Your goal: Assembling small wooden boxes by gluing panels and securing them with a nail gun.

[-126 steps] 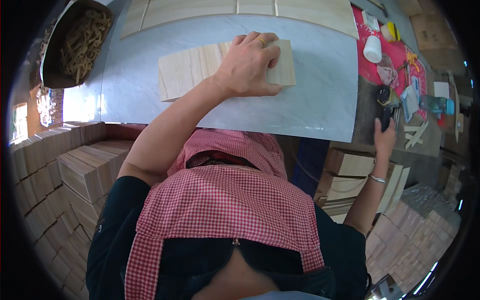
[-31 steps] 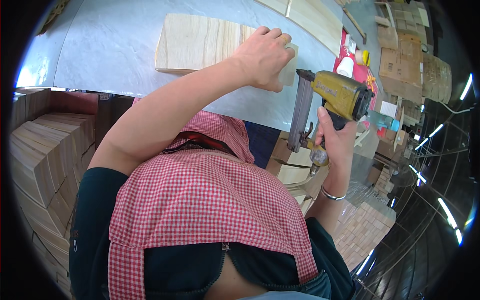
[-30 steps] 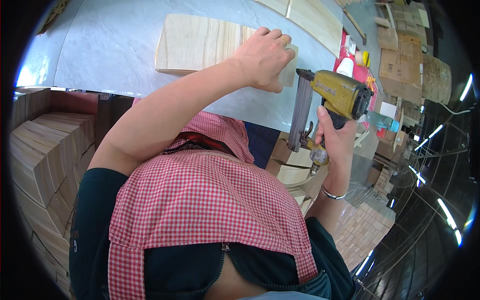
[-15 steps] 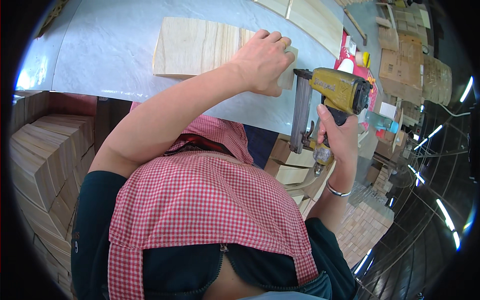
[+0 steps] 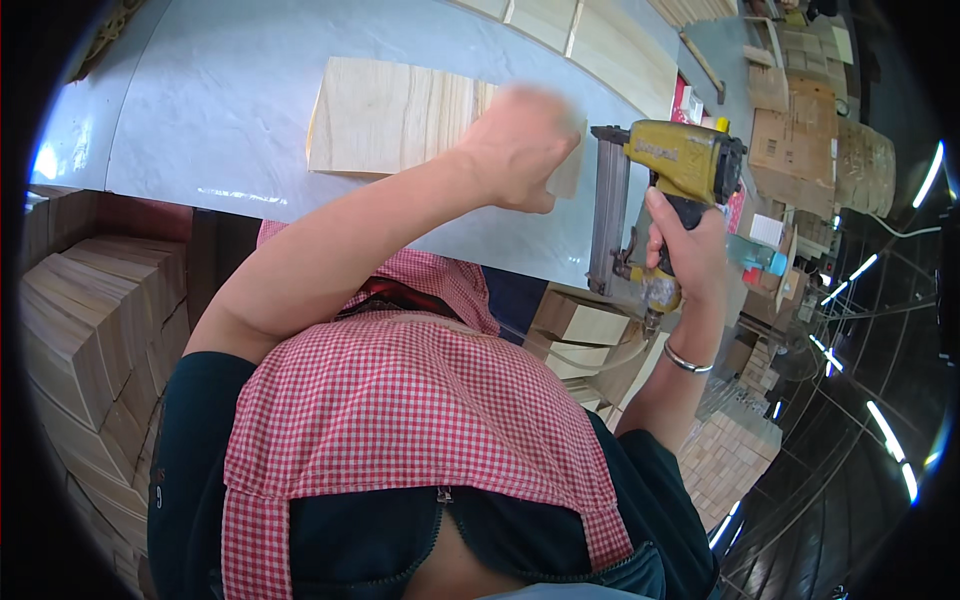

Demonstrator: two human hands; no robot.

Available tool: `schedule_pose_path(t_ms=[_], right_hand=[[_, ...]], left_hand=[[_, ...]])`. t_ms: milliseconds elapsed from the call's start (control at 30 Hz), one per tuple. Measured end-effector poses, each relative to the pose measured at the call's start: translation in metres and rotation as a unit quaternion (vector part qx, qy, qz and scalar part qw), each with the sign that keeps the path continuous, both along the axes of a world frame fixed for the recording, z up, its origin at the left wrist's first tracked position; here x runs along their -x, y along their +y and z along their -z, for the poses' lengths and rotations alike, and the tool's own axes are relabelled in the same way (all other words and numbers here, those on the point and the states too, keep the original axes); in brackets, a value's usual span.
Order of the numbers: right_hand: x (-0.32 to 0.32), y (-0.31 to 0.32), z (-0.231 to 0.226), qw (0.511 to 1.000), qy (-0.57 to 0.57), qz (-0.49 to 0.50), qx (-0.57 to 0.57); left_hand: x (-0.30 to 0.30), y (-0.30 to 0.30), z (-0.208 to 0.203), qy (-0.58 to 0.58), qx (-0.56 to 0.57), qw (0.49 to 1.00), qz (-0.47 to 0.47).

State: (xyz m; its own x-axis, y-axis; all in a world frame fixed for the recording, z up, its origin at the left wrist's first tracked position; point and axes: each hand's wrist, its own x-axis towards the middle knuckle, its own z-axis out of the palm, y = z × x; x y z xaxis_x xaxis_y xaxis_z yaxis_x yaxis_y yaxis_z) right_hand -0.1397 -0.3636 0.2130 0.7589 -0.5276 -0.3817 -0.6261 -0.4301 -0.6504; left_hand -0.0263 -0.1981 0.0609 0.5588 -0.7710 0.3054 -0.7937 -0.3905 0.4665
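Note:
A pale wooden board (image 5: 395, 115) lies on the grey marbled tabletop (image 5: 230, 100). My left hand (image 5: 520, 145) spans its right end, thumb at the near edge, closed on the board; motion smears the other fingers. Just right of that end, my right hand (image 5: 690, 240) grips a yellow pneumatic nail gun (image 5: 675, 160) by its black handle. The gun's dark magazine (image 5: 608, 215) hangs between the handle and the board, and its nose is beside the board's right end, apart from it. Whether the index finger presses the trigger is hidden.
Several long pale boards (image 5: 545, 20) lie at the table's far side. Stacked wooden pieces (image 5: 100, 330) stand at lower left, and wooden boxes (image 5: 580, 325) below the table edge. Cardboard cartons (image 5: 795, 140), a clear bottle with a blue cap (image 5: 765, 258) and block stacks (image 5: 725, 455) are at right.
The view has shifted slightly, so the table and board appear a little lower. My left hand now blurs with motion over the same end. The nail gun stays in my right hand, slightly right.

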Motion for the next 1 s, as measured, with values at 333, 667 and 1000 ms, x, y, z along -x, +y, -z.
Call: schedule_pose_path(t_ms=[333,667,1000], right_hand=[[-0.015,-0.002,0.008,1.000,0.003,-0.009,0.003],[-0.013,0.001,0.002,1.000,0.002,-0.018,0.008],[0.027,0.024,-0.001,1.000,-0.010,-0.012,0.022]], left_hand=[[-0.001,0.001,-0.003,0.013,-0.002,1.000,0.005],[0.000,0.020,0.000,-0.036,0.014,0.999,-0.001],[-0.021,0.171,-0.012,-0.093,-0.136,0.980,-0.114]])
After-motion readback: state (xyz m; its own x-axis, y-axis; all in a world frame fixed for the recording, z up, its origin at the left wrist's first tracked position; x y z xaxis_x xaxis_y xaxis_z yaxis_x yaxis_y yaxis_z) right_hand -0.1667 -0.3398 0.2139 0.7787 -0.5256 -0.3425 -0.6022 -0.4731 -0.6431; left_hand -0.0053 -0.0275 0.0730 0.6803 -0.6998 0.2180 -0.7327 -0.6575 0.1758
